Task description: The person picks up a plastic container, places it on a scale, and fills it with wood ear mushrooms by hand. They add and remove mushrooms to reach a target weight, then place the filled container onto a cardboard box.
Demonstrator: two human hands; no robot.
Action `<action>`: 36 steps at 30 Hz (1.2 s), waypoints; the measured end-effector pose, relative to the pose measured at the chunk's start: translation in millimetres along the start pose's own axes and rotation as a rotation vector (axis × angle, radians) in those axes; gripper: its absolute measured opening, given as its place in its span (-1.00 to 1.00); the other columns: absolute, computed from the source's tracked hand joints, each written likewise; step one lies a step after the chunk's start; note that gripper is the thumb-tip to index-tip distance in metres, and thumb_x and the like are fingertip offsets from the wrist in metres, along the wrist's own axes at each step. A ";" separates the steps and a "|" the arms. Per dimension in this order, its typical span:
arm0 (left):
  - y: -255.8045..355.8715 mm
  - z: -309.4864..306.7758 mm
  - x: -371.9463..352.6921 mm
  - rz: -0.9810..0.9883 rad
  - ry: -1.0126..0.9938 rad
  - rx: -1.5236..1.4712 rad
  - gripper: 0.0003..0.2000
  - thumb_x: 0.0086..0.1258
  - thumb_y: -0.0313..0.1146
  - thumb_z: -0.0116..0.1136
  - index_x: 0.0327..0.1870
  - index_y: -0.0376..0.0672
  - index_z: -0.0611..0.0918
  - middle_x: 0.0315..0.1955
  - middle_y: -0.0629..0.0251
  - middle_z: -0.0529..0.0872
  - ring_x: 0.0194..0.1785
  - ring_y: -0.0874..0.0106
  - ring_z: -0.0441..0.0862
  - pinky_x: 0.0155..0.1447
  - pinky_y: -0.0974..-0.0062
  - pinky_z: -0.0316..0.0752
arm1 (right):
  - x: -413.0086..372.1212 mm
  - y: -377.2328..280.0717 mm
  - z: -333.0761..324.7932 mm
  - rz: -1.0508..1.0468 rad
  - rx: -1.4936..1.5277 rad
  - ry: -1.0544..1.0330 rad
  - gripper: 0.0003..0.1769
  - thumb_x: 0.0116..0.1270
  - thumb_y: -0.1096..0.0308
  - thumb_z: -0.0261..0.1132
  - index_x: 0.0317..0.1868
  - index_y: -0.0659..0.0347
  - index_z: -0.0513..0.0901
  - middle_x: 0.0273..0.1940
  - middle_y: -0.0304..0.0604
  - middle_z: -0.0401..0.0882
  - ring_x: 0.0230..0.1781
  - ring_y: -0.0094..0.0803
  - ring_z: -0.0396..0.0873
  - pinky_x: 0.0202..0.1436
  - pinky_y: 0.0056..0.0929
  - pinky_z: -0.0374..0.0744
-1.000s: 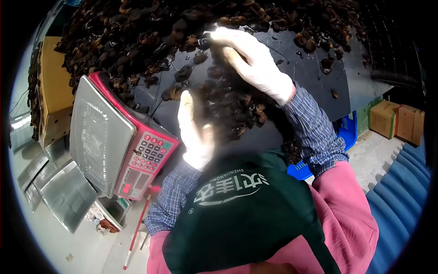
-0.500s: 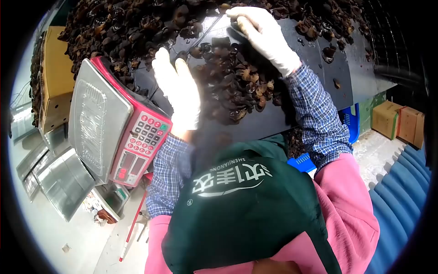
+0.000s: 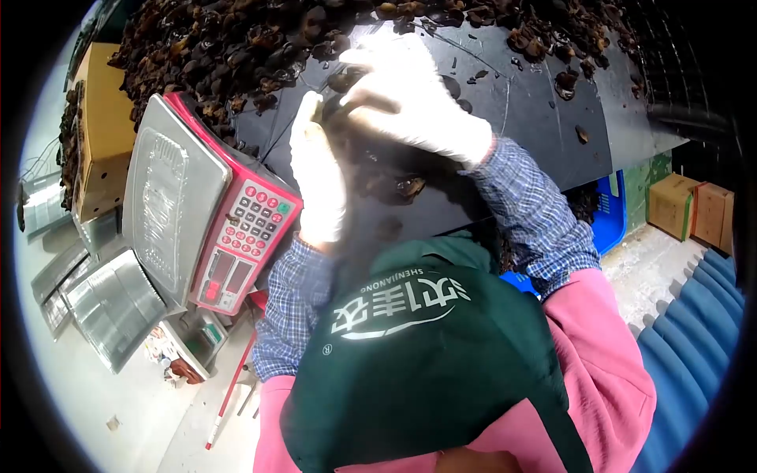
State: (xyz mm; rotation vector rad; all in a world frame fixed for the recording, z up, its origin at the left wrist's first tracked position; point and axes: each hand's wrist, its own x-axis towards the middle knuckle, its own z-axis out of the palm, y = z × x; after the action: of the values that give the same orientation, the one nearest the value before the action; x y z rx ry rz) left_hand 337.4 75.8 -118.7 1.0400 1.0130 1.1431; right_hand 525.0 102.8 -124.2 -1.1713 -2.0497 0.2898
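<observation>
Dried black fungus pile (image 3: 392, 186) lies on black worktop (image 3: 536, 118), between both gloved hands. Left hand (image 3: 318, 185) flat and open, edge against pile. Right hand (image 3: 414, 98) cupped over top; grip I cannot tell. Green apron (image 3: 426, 370) carries white print "SHENIANONG" above Chinese characters. Cardboard box (image 3: 98, 134) at left holds more fungus, blue crate (image 3: 607, 217) under worktop edge also. Red scale (image 3: 236, 236) just beside left hand.
</observation>
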 end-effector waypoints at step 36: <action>-10.3 -11.0 -9.7 0.561 -0.399 1.164 0.24 -0.02 -0.14 0.61 0.68 -0.34 0.05 0.63 -0.23 0.11 0.68 -0.12 0.10 0.69 0.03 0.08 | -57.9 -15.6 -41.9 0.080 -0.164 -0.240 0.21 0.04 -0.08 0.58 0.70 -0.10 0.19 0.59 0.20 0.22 0.57 0.08 0.30 0.52 0.08 0.36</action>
State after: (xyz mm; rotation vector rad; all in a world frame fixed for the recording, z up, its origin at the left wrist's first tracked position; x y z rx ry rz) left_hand 327.6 66.3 -130.3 2.4847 1.0716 0.6296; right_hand 561.9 40.2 -115.3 -1.3768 -2.2726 0.3182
